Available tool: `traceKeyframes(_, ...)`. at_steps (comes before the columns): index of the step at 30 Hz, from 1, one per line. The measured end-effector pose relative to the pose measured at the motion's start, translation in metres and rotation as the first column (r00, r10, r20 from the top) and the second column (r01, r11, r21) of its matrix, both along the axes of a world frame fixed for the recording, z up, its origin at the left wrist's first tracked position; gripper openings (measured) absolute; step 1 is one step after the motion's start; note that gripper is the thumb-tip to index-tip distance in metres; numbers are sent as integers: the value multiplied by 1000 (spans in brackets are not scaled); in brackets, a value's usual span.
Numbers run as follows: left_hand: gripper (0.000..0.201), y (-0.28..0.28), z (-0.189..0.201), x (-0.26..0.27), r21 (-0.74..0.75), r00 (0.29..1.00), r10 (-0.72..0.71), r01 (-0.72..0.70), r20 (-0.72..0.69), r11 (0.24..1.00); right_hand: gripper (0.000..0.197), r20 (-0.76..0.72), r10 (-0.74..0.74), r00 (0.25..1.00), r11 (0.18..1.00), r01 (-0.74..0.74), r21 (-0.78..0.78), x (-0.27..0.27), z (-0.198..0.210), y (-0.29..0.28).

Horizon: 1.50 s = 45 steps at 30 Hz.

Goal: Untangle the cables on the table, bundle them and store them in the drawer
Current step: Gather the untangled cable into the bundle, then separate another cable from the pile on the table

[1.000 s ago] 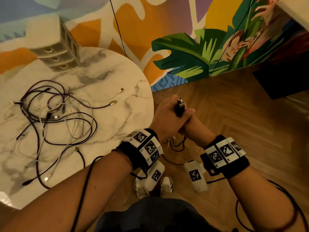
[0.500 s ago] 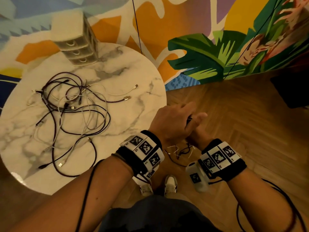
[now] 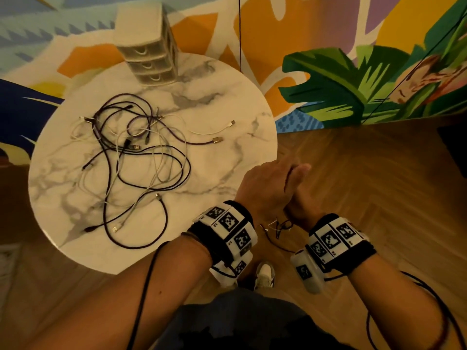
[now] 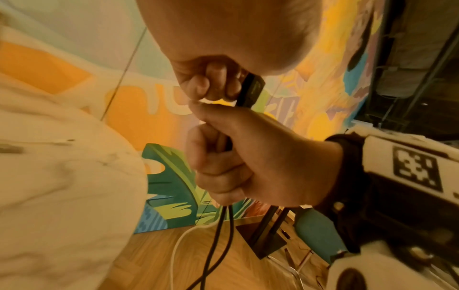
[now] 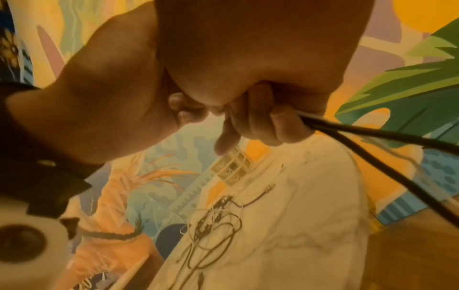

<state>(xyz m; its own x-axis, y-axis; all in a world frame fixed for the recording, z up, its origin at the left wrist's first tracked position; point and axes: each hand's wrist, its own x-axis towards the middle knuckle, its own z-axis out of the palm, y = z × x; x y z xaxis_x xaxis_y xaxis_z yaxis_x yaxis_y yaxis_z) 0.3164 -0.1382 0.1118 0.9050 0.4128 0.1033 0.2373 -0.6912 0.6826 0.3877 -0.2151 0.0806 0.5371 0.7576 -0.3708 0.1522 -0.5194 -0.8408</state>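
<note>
Bright painted walls [image 3: 328,79] with big green leaves stood behind one round marble table [image 3: 222,137] at the left of the head view. One small box of three drawers [image 3: 149,60] sat at the table's top edge. A messy pile of dark and white cables [image 3: 136,157] lay on the table's left half; they were too tangled to count.

Right of the table, over the wood floor [image 3: 379,173], two hands were pressed together. The left hand [image 3: 262,190] had its fingers curled tight around a black plug [image 4: 250,90]. The right hand [image 4: 250,162] sat just under it, closed in a fist around two black cords [image 4: 221,225] and one white cord [image 4: 183,237], which hung down below the fist.
</note>
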Motion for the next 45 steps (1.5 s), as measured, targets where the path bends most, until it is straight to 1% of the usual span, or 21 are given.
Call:
traceKeyframes(2,24,15,-9,-13,-72,996,69,-72,-49,995,38,-78,-7,997,992,17,126,-7,-10,6)
traceKeyframes(3,25,27,-18,-23,-56,986,122,-129,-117,990,38,-128,-19,992,991,35,131,-11,-17,9)
traceKeyframes(5,29,53,-43,-53,81,922,237,-223,-308,971,33,-193,-36,981,996,51,71,-14,-32,14)
traceKeyframes(7,29,83,-74,-98,267,791,391,-295,-471,918,35,-243,-42,969,997,54,45,-14,-43,15)
traceKeyframes(9,38,110,-98,-149,361,627,505,-354,-593,863,43,-249,-40,968,999,45,14,-15,-52,18)
traceKeyframes(11,53,124,-120,-191,358,503,493,-345,-710,868,49,-247,-54,968,999,51,-20,-16,-54,21)
traceKeyframes(12,55,125,-129,-205,334,477,451,-312,-754,889,51,-245,-58,968,998,53,-29,-16,-55,23)
traceKeyframes(14,49,119,-146,-221,268,492,351,-234,-797,935,52,-251,-62,966,998,54,-36,-19,-57,25)
traceKeyframes(17,40,107,-149,-220,206,529,312,-249,-789,946,53,-247,-37,968,999,27,-44,-26,-61,29)
traceKeyframes(19,34,100,-140,-206,178,601,293,-244,-744,953,53,-241,4,971,995,-28,-94,-30,-66,31)
traceKeyframes(21,27,87,-123,-184,120,715,231,-203,-660,972,53,-271,42,962,988,-81,-134,-36,-69,32)
traceKeyframes(24,17,63,-91,-149,44,837,99,-89,-538,995,50,-370,88,925,988,-127,-83,-52,-67,37)
traceKeyframes(26,13,52,-75,-132,21,887,58,-54,-459,998,41,-413,56,909,997,-75,-31,-63,-62,42)
traceKeyframes(28,12,46,-67,-122,11,914,40,-39,-404,999,36,-403,13,915,1000,-3,26,-68,-62,45)
traceKeyframes(32,19,47,-73,-125,-7,909,-22,21,-416,1000,33,-374,-50,926,996,73,46,-64,-62,47)
traceKeyframes(35,44,72,-87,-146,104,883,-67,130,-465,986,32,-429,-145,892,976,200,85,-51,-53,50)
traceKeyframes(37,60,106,-95,-165,167,886,20,65,-463,984,31,-446,-216,869,950,293,112,-37,-51,48)
traceKeyframes(39,66,143,-96,-181,263,867,187,-68,-462,962,31,-426,-259,867,937,333,108,-25,-55,44)
traceKeyframes(40,63,158,-90,-185,313,851,272,-135,-449,940,32,-397,-271,877,940,330,86,-20,-58,43)
traceKeyframes(43,40,186,-60,-177,412,804,530,-401,-269,818,38,-221,-269,938,961,278,10,-17,-64,46)
traceKeyframes(45,35,184,-37,-164,480,816,563,-443,-135,757,37,-66,-240,969,968,244,65,-23,-54,54)
